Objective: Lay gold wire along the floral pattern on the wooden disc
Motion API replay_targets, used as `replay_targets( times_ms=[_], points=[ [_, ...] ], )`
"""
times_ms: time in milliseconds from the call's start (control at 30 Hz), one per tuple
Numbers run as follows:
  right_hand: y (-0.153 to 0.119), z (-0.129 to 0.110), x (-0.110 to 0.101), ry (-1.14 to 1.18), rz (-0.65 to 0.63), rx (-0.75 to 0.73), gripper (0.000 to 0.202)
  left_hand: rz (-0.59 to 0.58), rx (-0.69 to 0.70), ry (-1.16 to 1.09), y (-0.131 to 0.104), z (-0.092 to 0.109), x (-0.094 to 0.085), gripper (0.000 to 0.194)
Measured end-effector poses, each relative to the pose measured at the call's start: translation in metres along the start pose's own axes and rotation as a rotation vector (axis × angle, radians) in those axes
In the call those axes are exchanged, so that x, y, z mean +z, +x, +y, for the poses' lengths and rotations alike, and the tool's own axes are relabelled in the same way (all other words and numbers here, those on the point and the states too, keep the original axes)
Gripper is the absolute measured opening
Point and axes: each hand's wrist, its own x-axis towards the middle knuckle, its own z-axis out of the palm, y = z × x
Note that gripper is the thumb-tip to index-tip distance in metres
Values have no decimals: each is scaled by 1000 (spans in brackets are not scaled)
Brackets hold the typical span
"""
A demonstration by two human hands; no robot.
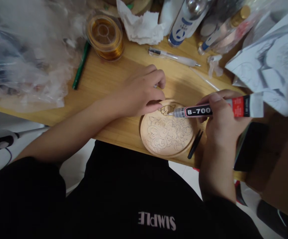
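A round wooden disc [156, 146] lies at the table's front edge, with a flower pattern drawn on it in thin lines. Gold wire [168, 109] is bent into shapes on its upper part. My left hand [146, 91] holds the disc at its upper left rim, fingers curled and thumb beside the wire. In my right hand [220, 113] is a B-700 glue tube [198, 111], held sideways, its nozzle tip touching or just above the disc by the wire. Black tweezers [195, 144] lie right of the disc.
A spool of gold wire [105, 36] and a green pen [81, 66] lie at the back left, beside plastic bags [29, 53]. Behind the disc are a white pen [175, 57], crumpled tissue [141, 25] and bottles [183, 23]. Drawn paper sheets [270, 63] lie at the right.
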Motion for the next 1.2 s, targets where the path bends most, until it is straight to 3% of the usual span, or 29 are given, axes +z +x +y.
replay_targets(
  times_ms=[500,1200],
  points=[
    [-1,-2,0,-26,14,13,15,-55,-48,-47,3,2,-2,24],
    [0,-5,-2,-19,12,19,16,-44,-35,-10,2,3,-2,24]
  ],
)
